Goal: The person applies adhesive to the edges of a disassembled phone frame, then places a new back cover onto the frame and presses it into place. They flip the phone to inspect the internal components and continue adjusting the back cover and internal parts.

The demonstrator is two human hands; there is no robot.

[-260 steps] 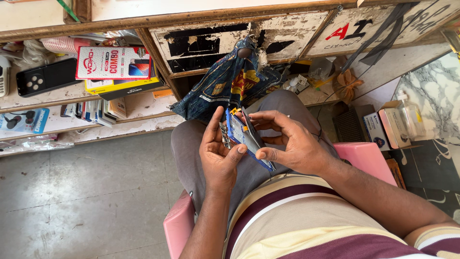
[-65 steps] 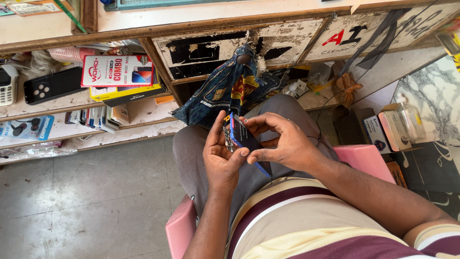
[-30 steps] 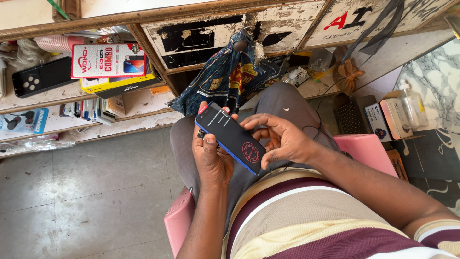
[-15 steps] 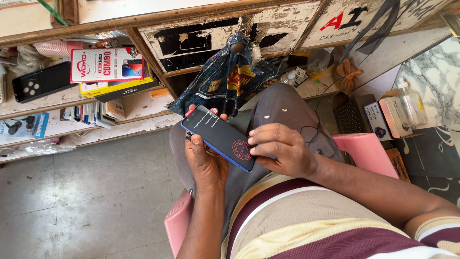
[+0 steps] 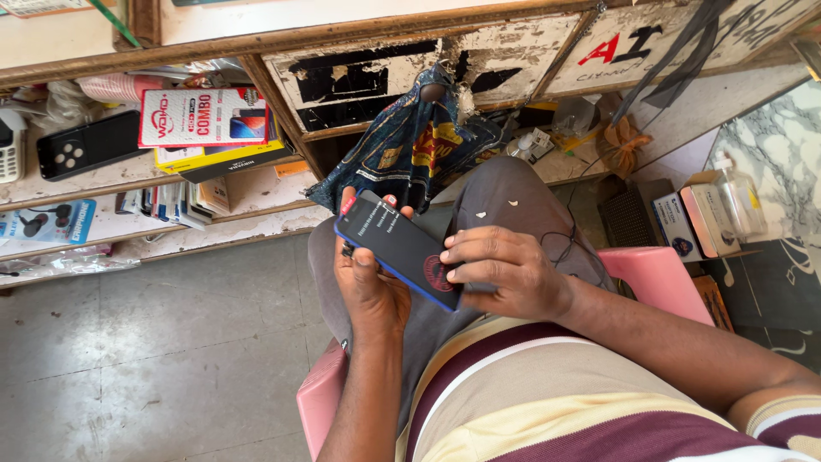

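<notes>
Left side of the scene was bare tiled floor, the only real open room. Shelves at far left carried a black phone and a red-and-white box.

Left hand cupped the smartphone from underneath, fingers wrapped round its far edge. The phone sat tilted over the lap, above the grey trousers, screen up with faint text and a red mark showing. Right hand gripped its near-right end, fingers laid over the edge. They may have been pressing a side button; view too poor to confirm.

To do this well: hold firm with the left, right-hand pressure on the frame, not the glass.

Blue patterned cloth hung just beyond the phone from the worn counter; little clearance forward. Pink chair edge and small boxes crowded the right. A drop would land on lap or floor.
</notes>
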